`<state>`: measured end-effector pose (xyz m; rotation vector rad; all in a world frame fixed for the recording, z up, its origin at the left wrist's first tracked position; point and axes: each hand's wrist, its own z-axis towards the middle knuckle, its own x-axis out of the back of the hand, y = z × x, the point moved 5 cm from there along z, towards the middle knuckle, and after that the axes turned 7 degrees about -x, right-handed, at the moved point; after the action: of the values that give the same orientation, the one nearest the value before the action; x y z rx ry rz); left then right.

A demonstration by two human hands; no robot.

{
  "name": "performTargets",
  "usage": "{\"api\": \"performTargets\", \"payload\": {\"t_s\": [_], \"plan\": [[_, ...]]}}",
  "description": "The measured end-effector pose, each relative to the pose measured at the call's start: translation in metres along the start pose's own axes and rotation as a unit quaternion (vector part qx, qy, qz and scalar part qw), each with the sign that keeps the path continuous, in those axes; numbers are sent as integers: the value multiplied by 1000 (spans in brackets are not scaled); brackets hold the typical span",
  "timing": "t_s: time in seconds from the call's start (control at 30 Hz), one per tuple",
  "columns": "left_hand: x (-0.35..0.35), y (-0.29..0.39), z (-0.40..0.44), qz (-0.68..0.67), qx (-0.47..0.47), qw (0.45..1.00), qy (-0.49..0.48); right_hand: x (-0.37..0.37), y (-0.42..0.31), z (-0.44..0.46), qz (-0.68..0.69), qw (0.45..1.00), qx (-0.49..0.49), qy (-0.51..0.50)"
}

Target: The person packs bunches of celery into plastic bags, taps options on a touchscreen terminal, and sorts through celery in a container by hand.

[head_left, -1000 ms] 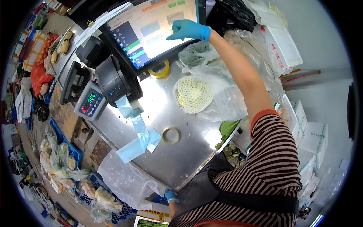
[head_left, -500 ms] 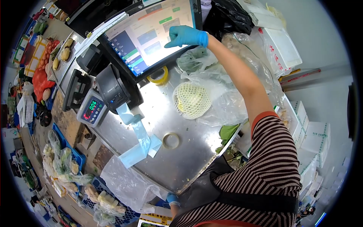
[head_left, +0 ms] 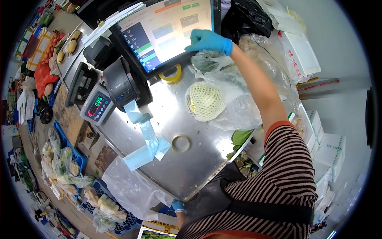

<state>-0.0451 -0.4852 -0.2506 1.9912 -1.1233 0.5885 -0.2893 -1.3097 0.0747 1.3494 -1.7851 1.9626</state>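
Observation:
My right hand (head_left: 210, 42), in a blue glove, is in front of the lower right of a lit monitor (head_left: 159, 38). One finger points left, the others are partly curled, and it holds nothing. My left hand (head_left: 178, 206), also gloved in blue, is low beside the near table corner and a clear plastic bag (head_left: 131, 187); its fingers are too small and hidden to make out. On the metal table (head_left: 171, 167) lie a round item in white foam netting (head_left: 205, 101), a roll of tape (head_left: 180, 143) and a blue label strip (head_left: 149, 137).
Left of the monitor stand a black printer (head_left: 121, 83) and a scale display (head_left: 96, 104) reading 0.06. Yellow tape (head_left: 171, 74) lies below the screen. Plastic bags (head_left: 242, 101) and a white foam box (head_left: 300, 55) are to the right. Bagged produce (head_left: 61, 161) fills crates at the left.
My right hand has shifted down and right from the screen's middle towards its lower right. The view has tilted slightly. My left hand remains near the table corner.

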Motion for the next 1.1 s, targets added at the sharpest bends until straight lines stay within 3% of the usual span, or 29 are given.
{"api": "performTargets", "payload": {"t_s": [0.03,0.13,0.23,0.3,0.33,0.37,0.4,0.43,0.5,0.57,0.6,0.63,0.67,0.7,0.73,0.83,0.9,0.93,0.97,1.0,1.03,1.07,1.1], "plan": [[-1,3,0,153,-77,985,-31,-7,5,-6,8,1000,4,0],[-26,-34,12,224,58,934,-270,-49,18,-36,40,998,20,-37],[-6,2,7,220,-15,968,-120,-84,-10,-94,47,992,18,-114],[-4,-14,16,200,14,958,-207,-124,-13,-139,148,964,-105,-195],[-3,-6,16,231,-31,963,-135,-144,-20,-161,175,961,-88,-195],[-11,-15,15,200,-10,973,-113,-164,-29,-181,201,957,-70,-197],[-19,-24,14,169,10,981,-90,-180,-49,-197,198,961,28,-190],[-42,-61,25,73,95,986,-119,-192,-77,-213,194,955,128,-186],[-76,-86,26,95,45,994,-41,-219,-123,-245,212,931,75,-286],[1,0,16,68,-17,997,22,-260,-155,-277,203,900,60,-381],[17,8,14,-120,118,981,99,-285,-165,-293,189,885,72,-420],[32,16,6,-305,220,898,229,-311,-175,-310,175,866,88,-460],[36,22,5,-346,249,886,181,-336,-182,-327,166,854,104,-482],[11,13,11,-372,249,879,162,-360,-181,-347,189,829,43,-525],[0,11,12,-342,223,889,208,-383,-181,-367,203,801,-20,-563],[29,42,-33,-468,136,825,286,-418,-227,-412,123,793,82,-592],[8,28,-79,-501,155,804,280,-448,-241,-451,127,766,54,-628],[1,24,-94,-519,136,802,264,-458,-239,-466,125,772,27,-623],[5,14,-125,-521,123,778,329,-482,-229,-483,98,798,89,-588],[-9,-6,-152,-524,136,768,343,-503,-223,-501,71,788,41,-611],[-70,-44,-172,-613,173,682,359,-508,-241,-517,44,793,3,-608],[-76,-62,-214,-604,186,669,390,-524,-242,-533,42,819,13,-573],[-69,-83,-251,-514,197,750,366,-536,-238,-549,41,847,33,-529]]}}
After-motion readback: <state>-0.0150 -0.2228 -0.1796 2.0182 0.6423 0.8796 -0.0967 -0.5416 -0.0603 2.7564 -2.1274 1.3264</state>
